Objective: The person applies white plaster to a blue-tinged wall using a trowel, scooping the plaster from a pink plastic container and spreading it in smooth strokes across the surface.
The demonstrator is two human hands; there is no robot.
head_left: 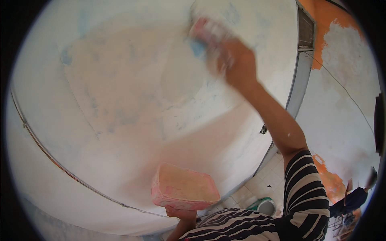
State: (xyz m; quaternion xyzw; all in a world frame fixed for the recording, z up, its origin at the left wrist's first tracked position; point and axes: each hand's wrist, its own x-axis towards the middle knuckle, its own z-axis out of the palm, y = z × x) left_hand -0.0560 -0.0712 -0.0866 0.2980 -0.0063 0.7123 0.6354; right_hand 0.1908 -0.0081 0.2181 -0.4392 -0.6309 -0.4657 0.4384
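My left hand [183,212] is closed on the underside of a pink plastic tub [173,201] at the lower middle, holding it in front of my body. Pale, creamy filler fills the tub's mouth and smears its rim. High up on the pale wall [132,80], my right hand [237,62] is closed round a flat, reddish scraper [207,30]. Motion blurs the scraper and my fingers, and its edge against the wall cannot be made out. Cream patches and light blue spots cover the wall around it.
A cable [72,174] runs along the wall at lower left. To the right stands a door frame [295,80]; beyond it is a wall with orange patches [317,24]. A green-and-white bucket [266,207] sits on the tiled floor. Another person [354,199] is at far right.
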